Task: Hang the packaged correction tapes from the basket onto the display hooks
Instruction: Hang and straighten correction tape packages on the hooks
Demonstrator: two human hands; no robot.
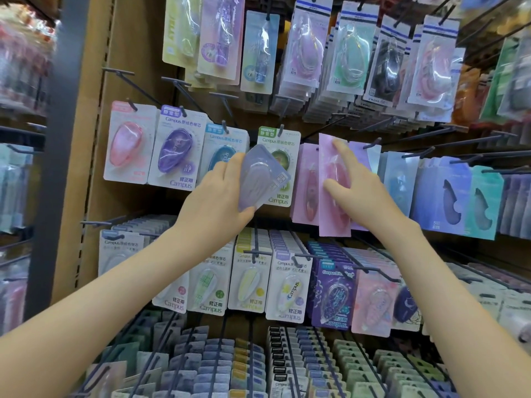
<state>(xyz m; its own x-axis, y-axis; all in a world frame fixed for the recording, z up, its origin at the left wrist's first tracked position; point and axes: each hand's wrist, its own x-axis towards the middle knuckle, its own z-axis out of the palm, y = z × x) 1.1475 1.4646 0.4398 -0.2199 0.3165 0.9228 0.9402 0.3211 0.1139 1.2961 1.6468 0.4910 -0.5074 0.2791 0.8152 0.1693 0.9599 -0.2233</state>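
The left grip (222, 191) is closed around one lavender packaged tape (260, 179). The thumb is at its lower edge and the fingers are at its upper left side. The pack is tilted, with its clear blister facing the camera, and is held in front of the middle row of the display.

The right grip (362, 191) rests on one pink packaged tape (334, 225), which stands upright at hook height just right of the lavender one. The index finger points straight up to the card's top edge and the thumb stretches left across its front. The other fingers are hidden, so I cannot tell whether this grip closes on the pack or only presses it.

Four Campus packs hang in a row left of the hands:
- a pink pack (126, 145)
- a purple pack (176, 150)
- a blue pack (222, 139), partly behind the left fingers
- a green pack (283, 193), partly behind the lavender tape

One more pink hanging pack (307, 182) sits between the green pack and the held pink one. Above the row, three bare hooks (175, 80) stick out from the brown back panel (135, 38).
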